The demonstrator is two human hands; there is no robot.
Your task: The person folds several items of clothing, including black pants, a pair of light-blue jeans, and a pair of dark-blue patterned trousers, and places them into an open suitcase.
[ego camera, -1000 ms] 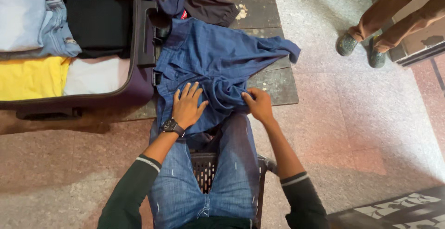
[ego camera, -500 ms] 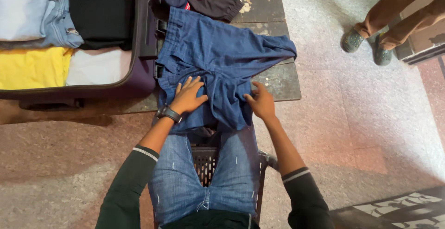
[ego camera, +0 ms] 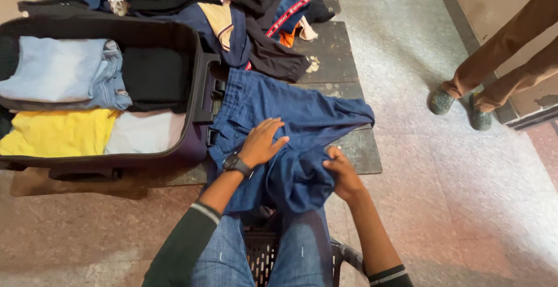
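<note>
- Denim-blue trousers [ego camera: 290, 124] lie spread on a dark low table [ego camera: 349, 147], just beside an open suitcase [ego camera: 197, 89] holding folded clothes
- Left hand [ego camera: 261, 141] presses flat, fingers spread, on the soft, creased fabric
- Right hand [ego camera: 343, 173] grips a bunched fold
- Folding seems underway; next the fold needs carrying over and smoothing

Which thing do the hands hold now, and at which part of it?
The right hand grips the blue trousers at a bunched fold near their near edge. The left hand only lies flat on the cloth, fingers spread, holding nothing.
</note>
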